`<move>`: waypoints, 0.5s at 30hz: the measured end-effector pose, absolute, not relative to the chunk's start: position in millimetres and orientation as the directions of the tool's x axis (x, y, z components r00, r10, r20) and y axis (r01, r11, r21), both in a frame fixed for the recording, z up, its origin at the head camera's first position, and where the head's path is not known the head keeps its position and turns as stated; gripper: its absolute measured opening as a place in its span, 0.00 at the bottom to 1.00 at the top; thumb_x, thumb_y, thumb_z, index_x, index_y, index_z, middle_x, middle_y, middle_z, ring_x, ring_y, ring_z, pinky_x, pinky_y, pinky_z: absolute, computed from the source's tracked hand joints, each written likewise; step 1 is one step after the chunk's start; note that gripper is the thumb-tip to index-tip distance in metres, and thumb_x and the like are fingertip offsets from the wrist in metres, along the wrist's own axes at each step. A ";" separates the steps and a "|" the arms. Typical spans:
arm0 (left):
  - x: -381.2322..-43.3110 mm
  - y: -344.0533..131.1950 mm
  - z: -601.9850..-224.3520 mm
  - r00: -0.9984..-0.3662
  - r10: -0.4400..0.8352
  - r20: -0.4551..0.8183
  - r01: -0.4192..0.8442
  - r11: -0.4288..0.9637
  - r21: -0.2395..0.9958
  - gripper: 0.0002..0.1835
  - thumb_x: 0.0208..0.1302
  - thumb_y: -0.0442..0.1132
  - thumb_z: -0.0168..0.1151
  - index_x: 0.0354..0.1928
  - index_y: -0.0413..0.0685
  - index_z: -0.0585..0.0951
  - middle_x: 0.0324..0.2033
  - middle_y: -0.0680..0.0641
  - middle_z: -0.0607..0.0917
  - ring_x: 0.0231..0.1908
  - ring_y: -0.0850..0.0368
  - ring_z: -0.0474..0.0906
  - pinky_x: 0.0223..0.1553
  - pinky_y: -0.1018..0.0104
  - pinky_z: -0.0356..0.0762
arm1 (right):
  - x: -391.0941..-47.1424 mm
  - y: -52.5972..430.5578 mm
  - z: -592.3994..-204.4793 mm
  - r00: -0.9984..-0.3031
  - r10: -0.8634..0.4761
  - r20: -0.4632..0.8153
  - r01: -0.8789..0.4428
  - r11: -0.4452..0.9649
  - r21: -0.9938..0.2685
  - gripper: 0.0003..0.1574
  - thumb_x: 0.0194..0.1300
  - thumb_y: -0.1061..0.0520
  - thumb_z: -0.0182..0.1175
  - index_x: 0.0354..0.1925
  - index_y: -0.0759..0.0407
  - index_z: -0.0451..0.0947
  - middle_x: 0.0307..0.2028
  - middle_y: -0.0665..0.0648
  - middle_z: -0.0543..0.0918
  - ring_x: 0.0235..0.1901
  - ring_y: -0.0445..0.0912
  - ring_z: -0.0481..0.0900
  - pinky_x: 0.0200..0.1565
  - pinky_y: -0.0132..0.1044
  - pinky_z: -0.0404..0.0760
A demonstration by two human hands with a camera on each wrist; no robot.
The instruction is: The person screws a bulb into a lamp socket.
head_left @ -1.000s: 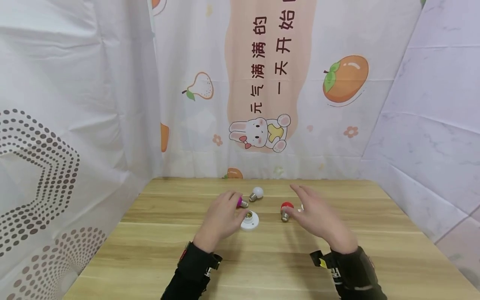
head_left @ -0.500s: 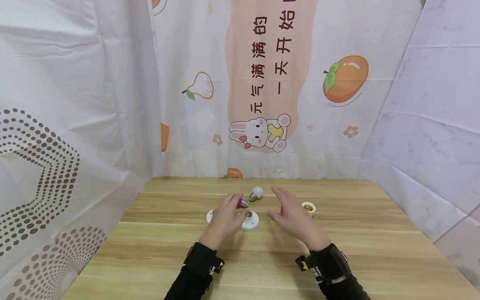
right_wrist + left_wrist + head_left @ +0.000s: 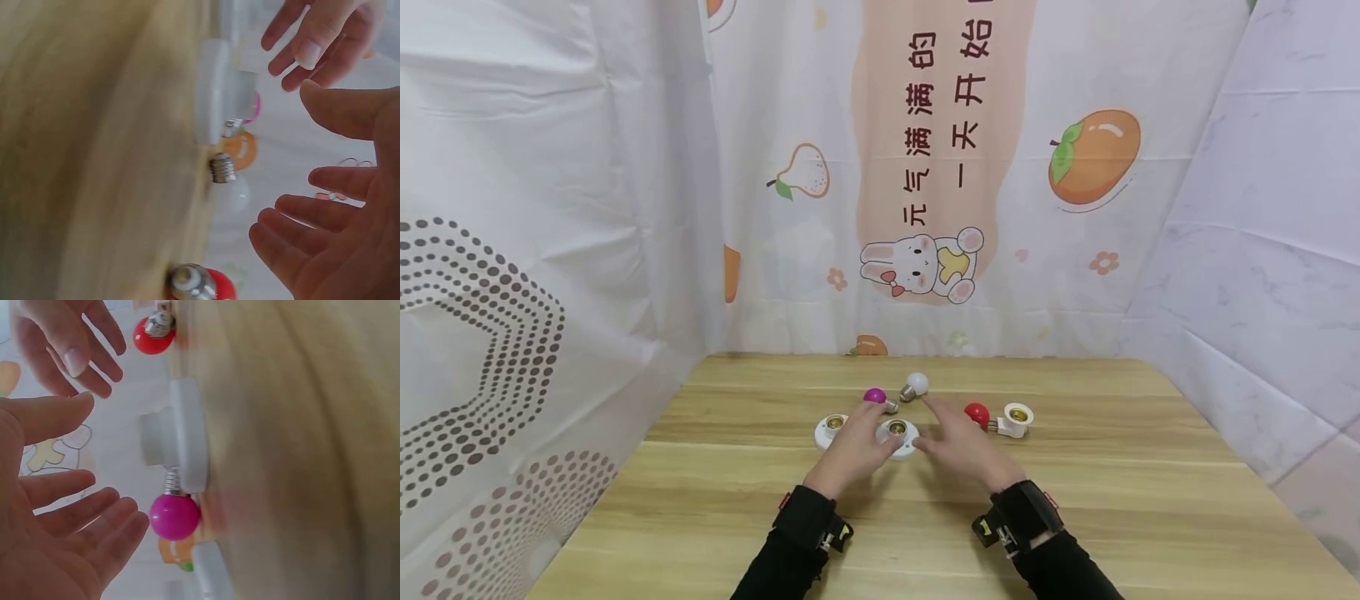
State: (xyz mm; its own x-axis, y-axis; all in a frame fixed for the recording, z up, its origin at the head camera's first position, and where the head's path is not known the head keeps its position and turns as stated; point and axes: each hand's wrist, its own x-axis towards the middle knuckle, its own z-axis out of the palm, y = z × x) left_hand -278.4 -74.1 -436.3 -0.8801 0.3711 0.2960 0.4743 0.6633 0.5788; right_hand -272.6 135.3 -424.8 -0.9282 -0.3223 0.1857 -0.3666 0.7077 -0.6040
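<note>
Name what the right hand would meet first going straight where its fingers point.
Probably the white bulb; in the head view the right hand points toward it, though depth is unclear.

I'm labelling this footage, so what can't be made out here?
Head: lower left rim of the middle round white lamp socket, behind the left hand.
Head: metal base of the red globe bulb, behind the right hand.
Right wrist: part of that bulb, cut by the bottom edge.
Right wrist: white globe bulb, outline blurred against pale cloth.
</note>
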 end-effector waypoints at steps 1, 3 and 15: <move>-279.8 -73.3 -438.2 -0.876 0.380 0.296 0.481 0.664 0.573 0.31 0.65 0.42 0.69 0.66 0.37 0.74 0.65 0.35 0.74 0.65 0.39 0.71 0.67 0.45 0.69 | -273.8 134.8 -427.1 -0.930 -0.321 0.180 -0.362 0.707 -0.608 0.47 0.67 0.52 0.68 0.76 0.63 0.59 0.72 0.68 0.66 0.71 0.64 0.63 0.70 0.62 0.62; -281.3 -72.1 -441.3 -0.873 0.393 0.287 0.486 0.667 0.565 0.32 0.64 0.42 0.70 0.67 0.36 0.73 0.65 0.35 0.74 0.65 0.38 0.72 0.66 0.45 0.69 | -275.3 133.7 -430.5 -0.932 -0.318 0.172 -0.354 0.702 -0.618 0.48 0.66 0.53 0.69 0.76 0.62 0.60 0.71 0.68 0.67 0.71 0.64 0.64 0.70 0.62 0.62; -281.7 -70.2 -443.6 -0.879 0.401 0.257 0.473 0.672 0.570 0.35 0.63 0.41 0.70 0.69 0.33 0.71 0.64 0.36 0.74 0.65 0.39 0.71 0.67 0.46 0.68 | -286.4 123.0 -440.5 -0.930 -0.337 0.147 -0.357 0.731 -0.582 0.48 0.60 0.53 0.74 0.71 0.70 0.66 0.67 0.70 0.72 0.68 0.65 0.68 0.69 0.59 0.66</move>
